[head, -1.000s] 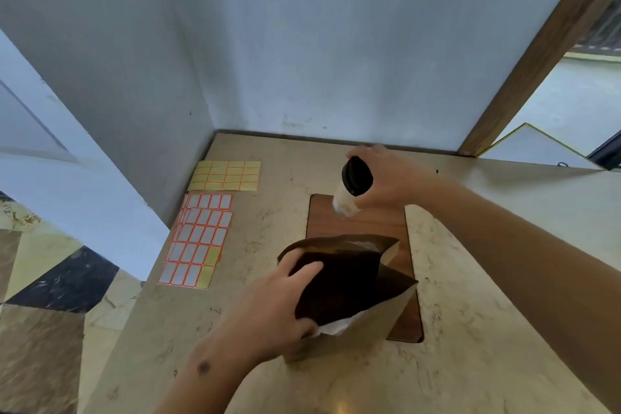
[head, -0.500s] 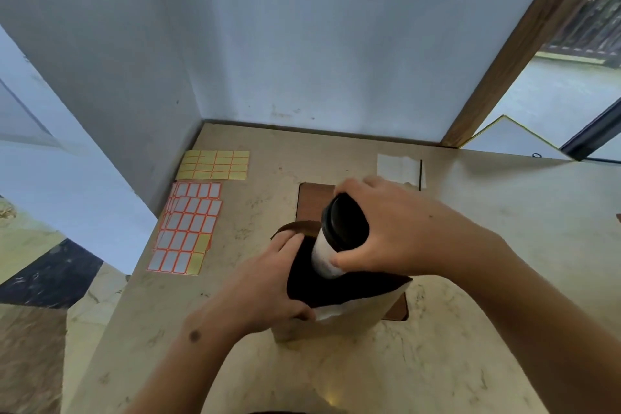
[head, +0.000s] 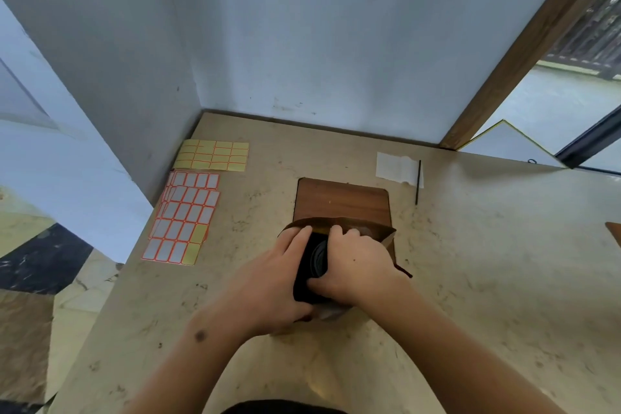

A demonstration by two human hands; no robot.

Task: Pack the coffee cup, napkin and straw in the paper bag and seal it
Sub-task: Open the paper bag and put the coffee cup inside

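The beige marbled table (head: pixel 487 279) fills the near half of the view, set into a corner of pale walls. On it, a brown wooden board (head: pixel 342 202) lies in the middle, its near part covered by the paper bag (head: pixel 339 223), which stands open-mouthed on the board's near end. Most of the bag is hidden behind the two hands; only its far rim, right edge and a bit of its near bottom show.

The left hand (head: pixel 268 282) grips the bag's left side, fingers (head: pixel 299 239) curled over the rim, thumb at the near edge. The right hand (head: pixel 356 265) reaches into the mouth, its fingers closed round the coffee cup (head: pixel 317 260), of which only the dark lid shows between the hands. The cup sits down inside the bag; how deep cannot be told.

Far right of the board lies a white napkin (head: pixel 396 168), with a thin black straw (head: pixel 417 183) across its right edge. At the far left lie a yellow label sheet (head: pixel 213 155) and, nearer, white label sheets (head: pixel 183 217) with orange borders.
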